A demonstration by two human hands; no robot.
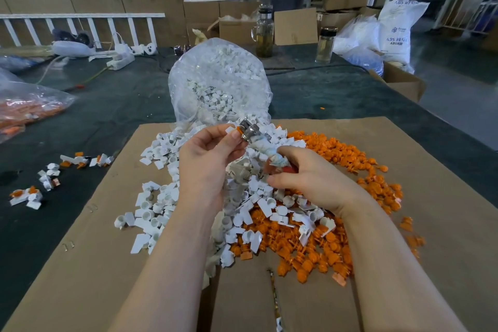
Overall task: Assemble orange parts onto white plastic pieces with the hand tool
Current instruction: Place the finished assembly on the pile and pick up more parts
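Observation:
My right hand [304, 175] grips the hand tool [262, 144] by its tape-wrapped red handle, the metal head pointing up and left. My left hand [207, 153] pinches a white plastic piece with an orange part [235, 131] against that metal head. Below both hands a heap of white plastic pieces [167, 202] spreads over the flat cardboard sheet [89, 264]. A pile of orange parts [336, 237] lies to the right of it.
A clear bag of white pieces [221, 81] stands behind the heap, mouth toward me. Several assembled white-and-orange pieces [48, 178] lie on the dark table at left. A bag of orange parts [24, 108] sits far left. Glass bottles [264, 32] and boxes stand at the back.

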